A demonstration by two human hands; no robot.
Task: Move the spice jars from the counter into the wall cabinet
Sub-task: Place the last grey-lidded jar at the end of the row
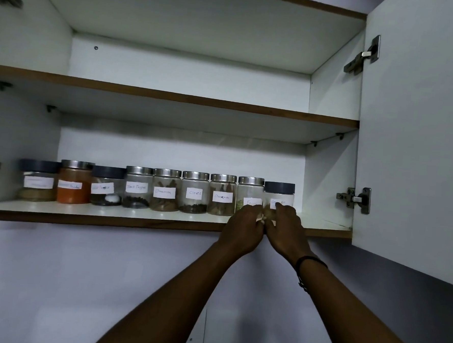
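Nine spice jars stand in a row along the front of the lower shelf (pixel 138 215) of the open wall cabinet (pixel 325 177). The last in the row, a dark-lidded jar (pixel 279 194), sits at the right end, just beside a steel-lidded jar (pixel 250 191) whose label is partly hidden. The left hand (pixel 244 232) reaches up to the foot of the steel-lidded jar, and the right hand (pixel 286 232), a dark band at its wrist, reaches to the foot of the dark-lidded one. The two hands touch each other at the shelf edge.

The fingers of both hands curl forward against the lower parts of these jars. They seem to rest on the glass rather than pinch it, though the dim light leaves that uncertain.

Further left stand the two cinnamon jars, the cloves jar (pixel 194 193), the black pepper jar (pixel 137 188) and an orange powder jar (pixel 74 183). The upper shelf (pixel 171 99) is bare, and the cabinet door (pixel 412 143) hangs open at right.

The jars stand close together, so a sideways nudge to one could knock its neighbour and topple it. A pull towards the shelf edge could tip a jar off it.
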